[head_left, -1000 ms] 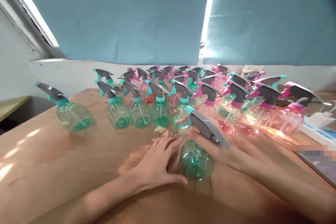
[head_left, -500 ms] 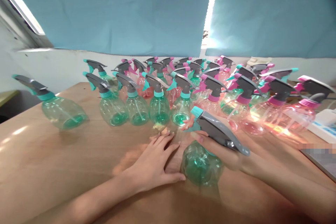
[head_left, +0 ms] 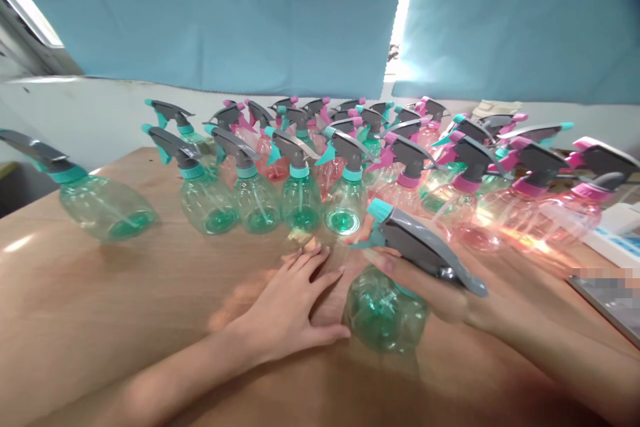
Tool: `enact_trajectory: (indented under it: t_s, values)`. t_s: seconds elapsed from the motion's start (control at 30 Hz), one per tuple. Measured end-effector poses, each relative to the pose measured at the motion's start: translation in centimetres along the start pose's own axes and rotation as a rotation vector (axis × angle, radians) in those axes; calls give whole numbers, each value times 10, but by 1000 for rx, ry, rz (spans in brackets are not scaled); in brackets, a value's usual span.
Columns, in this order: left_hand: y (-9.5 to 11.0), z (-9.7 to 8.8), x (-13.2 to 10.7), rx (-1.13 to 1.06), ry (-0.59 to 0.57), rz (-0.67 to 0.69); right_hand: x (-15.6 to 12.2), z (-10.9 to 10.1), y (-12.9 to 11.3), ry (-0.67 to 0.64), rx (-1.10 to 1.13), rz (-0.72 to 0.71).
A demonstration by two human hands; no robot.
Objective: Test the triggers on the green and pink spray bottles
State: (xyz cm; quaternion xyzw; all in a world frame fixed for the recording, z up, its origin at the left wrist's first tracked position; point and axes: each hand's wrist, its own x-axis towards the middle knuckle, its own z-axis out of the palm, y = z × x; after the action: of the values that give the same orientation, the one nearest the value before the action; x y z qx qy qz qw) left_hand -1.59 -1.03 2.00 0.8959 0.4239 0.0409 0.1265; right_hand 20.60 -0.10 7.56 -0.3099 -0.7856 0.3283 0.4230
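My right hand [head_left: 425, 283] is wrapped around the neck of a green spray bottle [head_left: 383, 317] with a grey and turquoise spray head. The bottle is tilted, with its nozzle pointing up and to the left. Some of my right fingers are hidden behind the bottle. My left hand [head_left: 287, 303] lies flat on the wooden table [head_left: 150, 300], fingers spread and palm down, with nothing in it. Its thumb is close to the held bottle's left side. Beyond my fingertips, a green spray bottle [head_left: 301, 203] stands in a row of similar ones.
Several pink spray bottles [head_left: 480, 233] stand at the right, with more green and pink ones behind. A lone green spray bottle [head_left: 107, 207] is at the far left. On the right are a white power strip [head_left: 617, 233] and a flat grey device [head_left: 605, 307]. Blue curtains [head_left: 240, 20] hang behind.
The view has shifted slightly, so the standing bottles appear a little higher and those on the left farther left. Both hands keep nearly the same pose, the right still gripping the spray bottle.
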Motion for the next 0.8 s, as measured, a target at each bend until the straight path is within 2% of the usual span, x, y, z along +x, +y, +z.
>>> enact_trajectory:
  t_s: [0.17,0.33,0.53,0.7,0.8]
  values:
    - [1,0,1,-17,4,-2,0,4,-5,22,153,14]
    - [1,0,0,-16,19,14,-1,5,-5,21,157,58]
    - [0,-1,0,-8,-17,12,2,3,-5,-4,156,103]
    - [0,-1,0,-33,-19,9,1,1,-1,65,174,149]
    - [0,-1,0,-32,-20,11,1,2,-3,50,139,121]
